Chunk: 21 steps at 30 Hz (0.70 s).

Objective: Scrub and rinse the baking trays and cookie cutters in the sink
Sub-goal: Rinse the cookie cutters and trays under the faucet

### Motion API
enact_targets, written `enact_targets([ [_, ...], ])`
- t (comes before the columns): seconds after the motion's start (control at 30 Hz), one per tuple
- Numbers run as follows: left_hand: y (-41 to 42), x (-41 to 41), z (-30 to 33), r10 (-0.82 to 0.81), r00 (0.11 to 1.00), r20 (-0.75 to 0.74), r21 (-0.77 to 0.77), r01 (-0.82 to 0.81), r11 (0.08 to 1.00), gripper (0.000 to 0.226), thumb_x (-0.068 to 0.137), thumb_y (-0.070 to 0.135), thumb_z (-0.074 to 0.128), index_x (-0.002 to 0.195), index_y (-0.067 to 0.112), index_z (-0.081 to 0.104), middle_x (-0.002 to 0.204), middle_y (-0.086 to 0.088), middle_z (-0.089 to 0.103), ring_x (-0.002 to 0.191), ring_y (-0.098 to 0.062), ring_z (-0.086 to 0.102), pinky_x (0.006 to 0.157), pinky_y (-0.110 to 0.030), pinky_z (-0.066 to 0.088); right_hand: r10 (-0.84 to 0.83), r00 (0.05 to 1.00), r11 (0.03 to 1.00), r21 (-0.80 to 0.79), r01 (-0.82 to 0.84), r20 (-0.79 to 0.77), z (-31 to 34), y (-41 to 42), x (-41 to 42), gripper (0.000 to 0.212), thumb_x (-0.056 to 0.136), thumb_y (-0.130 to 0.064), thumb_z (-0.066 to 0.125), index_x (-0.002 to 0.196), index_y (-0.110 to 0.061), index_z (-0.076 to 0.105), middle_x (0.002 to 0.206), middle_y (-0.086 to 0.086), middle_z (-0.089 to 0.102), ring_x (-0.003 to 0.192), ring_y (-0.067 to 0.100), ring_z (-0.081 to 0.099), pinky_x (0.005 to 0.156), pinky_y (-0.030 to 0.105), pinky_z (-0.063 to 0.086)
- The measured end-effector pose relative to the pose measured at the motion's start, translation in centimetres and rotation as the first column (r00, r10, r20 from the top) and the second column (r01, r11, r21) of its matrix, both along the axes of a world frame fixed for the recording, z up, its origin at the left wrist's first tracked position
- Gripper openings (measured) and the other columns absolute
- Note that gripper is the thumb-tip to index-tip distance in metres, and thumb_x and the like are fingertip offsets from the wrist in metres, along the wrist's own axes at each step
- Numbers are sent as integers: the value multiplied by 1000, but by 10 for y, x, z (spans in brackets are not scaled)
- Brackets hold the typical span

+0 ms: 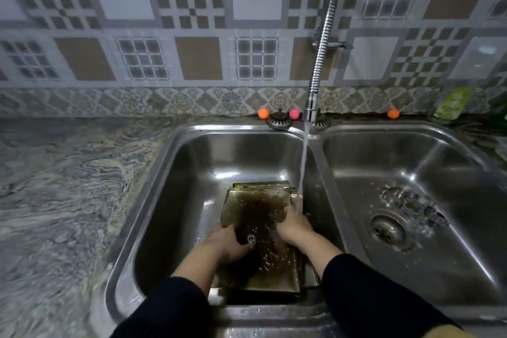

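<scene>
Under the running flexible steel tap (326, 35), both hands gripped the gold metal baking tray (260, 230) stacked in the left steel sink basin (175, 200), left hand (223, 244) and right hand (292, 225) curled over opposite edges; tilting it would likely drain the brown water best.

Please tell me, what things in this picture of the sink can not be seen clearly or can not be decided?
- Head view: the lower trays are covered by the top tray; their number is unclear.
- Cookie cutters: none can be made out; brown water and both hands cover the tray.
- Left hand: its fingertips are blurred and wet; what they touch is uncertain.
- Right hand: its fingers are blurred by the stream.
</scene>
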<state>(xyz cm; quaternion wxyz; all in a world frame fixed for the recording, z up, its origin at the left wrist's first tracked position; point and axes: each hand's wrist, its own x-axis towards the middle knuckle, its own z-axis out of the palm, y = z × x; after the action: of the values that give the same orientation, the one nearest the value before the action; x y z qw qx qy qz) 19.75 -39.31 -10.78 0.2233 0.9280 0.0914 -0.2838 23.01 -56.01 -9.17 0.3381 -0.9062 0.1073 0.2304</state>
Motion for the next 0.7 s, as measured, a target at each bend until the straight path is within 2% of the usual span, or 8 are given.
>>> enact_targets([
  [0.07,4,1,0,43,999,-8,-87,-44,995,82,75,63,64,145,28,36,148,-4,29,129,-28,43,109,-42,38,-38,999,999,32,39,-30,2,0,1,62,95,-10,46,150,-22,20,151,11,28,120,24,51,72,20,45],
  [0.17,9,1,-1,68,998,-9,-156,-69,985,86,69,66,66,142,29,40,145,0,39,124,-23,48,108,-38,40,-114,992,981,152,121,-54,6,-1,3,55,97,-13,45,148,-22,26,150,9,33,128,26,45,96,30,44],
  [0.23,11,1,-3,96,995,-18,-206,-98,974,89,65,68,65,142,30,41,142,1,46,122,-21,50,106,-38,41,-163,986,946,276,168,-40,10,1,2,49,99,-20,44,146,-28,29,150,7,33,131,27,40,103,38,39],
  [0.3,12,2,-3,104,994,-26,-234,-108,966,88,68,67,62,144,30,38,142,-1,47,125,-22,49,107,-37,40,-159,987,939,310,148,11,14,2,-1,49,101,-27,40,146,-36,26,152,7,30,134,28,37,104,42,37],
  [0.43,3,-1,0,69,997,-32,-167,-73,983,86,81,71,46,151,28,20,157,-7,26,141,-28,29,116,-41,26,-165,985,920,368,135,50,24,2,-6,49,102,-36,32,149,-40,19,157,5,19,141,27,27,110,44,29],
  [0.53,-23,-8,12,-52,999,-14,-49,51,998,73,91,69,21,152,35,2,161,-4,-6,148,-32,-5,119,-50,1,-231,967,886,434,163,110,33,0,-6,47,102,-40,30,148,-34,25,155,3,28,140,23,31,110,37,29],
  [0.6,-48,-8,22,-101,992,77,-84,108,991,65,97,60,15,152,31,-3,160,2,-13,147,-23,-14,117,-52,-6,-269,950,882,438,175,162,39,-3,-6,49,101,-44,29,147,-27,32,150,4,37,136,22,38,107,32,31],
  [0.7,-79,0,38,-106,963,248,-226,164,960,57,100,52,15,152,35,-2,160,10,-11,147,-13,-12,116,-53,-6,-288,933,893,411,181,217,48,-14,-5,54,99,-49,28,142,-19,41,142,6,48,129,22,45,106,31,32],
])
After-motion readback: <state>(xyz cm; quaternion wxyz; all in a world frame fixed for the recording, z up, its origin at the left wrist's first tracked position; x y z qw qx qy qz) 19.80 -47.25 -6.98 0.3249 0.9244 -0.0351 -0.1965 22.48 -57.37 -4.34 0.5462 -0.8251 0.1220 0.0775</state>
